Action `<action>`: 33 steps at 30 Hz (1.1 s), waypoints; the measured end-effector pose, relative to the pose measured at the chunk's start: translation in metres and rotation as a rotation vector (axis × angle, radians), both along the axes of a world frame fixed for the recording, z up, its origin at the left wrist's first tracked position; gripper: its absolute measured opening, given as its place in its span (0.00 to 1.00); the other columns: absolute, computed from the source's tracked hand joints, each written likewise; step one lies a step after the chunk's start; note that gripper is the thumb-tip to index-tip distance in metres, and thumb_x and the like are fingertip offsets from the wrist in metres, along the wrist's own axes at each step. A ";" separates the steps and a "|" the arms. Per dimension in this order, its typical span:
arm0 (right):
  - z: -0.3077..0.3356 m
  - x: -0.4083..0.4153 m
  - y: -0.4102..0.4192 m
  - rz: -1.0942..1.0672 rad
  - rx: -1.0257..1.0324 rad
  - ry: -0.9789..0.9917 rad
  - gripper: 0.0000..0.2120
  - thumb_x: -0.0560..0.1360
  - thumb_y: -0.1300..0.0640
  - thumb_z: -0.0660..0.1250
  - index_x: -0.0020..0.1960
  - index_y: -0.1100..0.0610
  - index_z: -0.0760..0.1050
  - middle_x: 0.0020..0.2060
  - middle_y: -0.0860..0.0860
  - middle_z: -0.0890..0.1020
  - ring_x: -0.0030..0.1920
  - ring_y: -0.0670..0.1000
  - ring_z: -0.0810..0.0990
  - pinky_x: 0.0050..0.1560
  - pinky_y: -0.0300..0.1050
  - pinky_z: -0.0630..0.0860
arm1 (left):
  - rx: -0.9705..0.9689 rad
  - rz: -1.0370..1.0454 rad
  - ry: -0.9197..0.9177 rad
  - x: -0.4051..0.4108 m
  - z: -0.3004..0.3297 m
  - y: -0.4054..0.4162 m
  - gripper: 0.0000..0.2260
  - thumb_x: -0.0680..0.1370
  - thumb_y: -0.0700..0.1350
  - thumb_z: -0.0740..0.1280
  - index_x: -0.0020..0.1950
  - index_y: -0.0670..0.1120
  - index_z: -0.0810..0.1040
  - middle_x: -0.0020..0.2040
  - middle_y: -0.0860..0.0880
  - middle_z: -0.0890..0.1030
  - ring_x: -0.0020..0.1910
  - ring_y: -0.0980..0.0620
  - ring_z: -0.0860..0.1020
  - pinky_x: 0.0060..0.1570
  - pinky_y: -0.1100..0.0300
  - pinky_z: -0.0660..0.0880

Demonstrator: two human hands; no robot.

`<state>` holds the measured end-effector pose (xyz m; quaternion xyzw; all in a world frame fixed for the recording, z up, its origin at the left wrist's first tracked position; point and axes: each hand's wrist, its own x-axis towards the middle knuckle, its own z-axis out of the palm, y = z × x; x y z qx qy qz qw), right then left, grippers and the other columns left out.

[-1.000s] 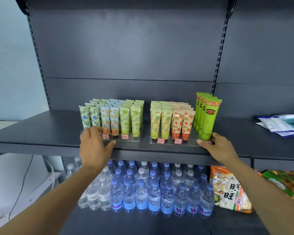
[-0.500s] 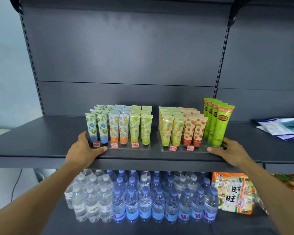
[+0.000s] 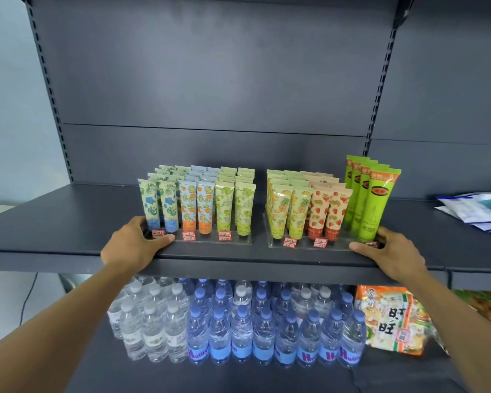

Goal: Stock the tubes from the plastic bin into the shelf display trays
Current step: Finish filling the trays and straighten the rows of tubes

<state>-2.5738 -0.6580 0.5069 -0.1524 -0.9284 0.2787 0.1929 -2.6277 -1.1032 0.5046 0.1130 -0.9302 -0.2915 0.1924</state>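
Observation:
Two clear display trays stand side by side on the dark shelf (image 3: 68,222). The left tray (image 3: 240,240) holds rows of upright tubes (image 3: 196,207) with blue, orange and green prints. The right tray (image 3: 305,245) holds pineapple and strawberry tubes (image 3: 318,212) plus tall bright green tubes (image 3: 376,202). My left hand (image 3: 133,246) cups the left tray's outer front corner, thumb along its front edge. My right hand (image 3: 391,253) cups the right tray's outer front corner in the same way. No plastic bin is in view.
Packed water bottles (image 3: 238,321) fill the shelf below, with a snack bag (image 3: 391,319) to their right. Flat white and blue packets (image 3: 476,211) lie at the right end of the upper shelf. The shelf back panel rises behind the trays.
My left hand has slid from the front of the left tray to its outer left corner. The right hand stays at the right tray's corner. The view has shifted slightly.

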 end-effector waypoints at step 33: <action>0.006 0.001 -0.011 0.025 -0.045 0.002 0.39 0.52 0.22 0.65 0.55 0.46 0.78 0.52 0.50 0.83 0.55 0.58 0.78 0.54 0.55 0.76 | -0.049 -0.051 -0.031 -0.006 0.001 -0.006 0.28 0.68 0.65 0.69 0.64 0.55 0.71 0.60 0.52 0.79 0.56 0.45 0.77 0.46 0.54 0.72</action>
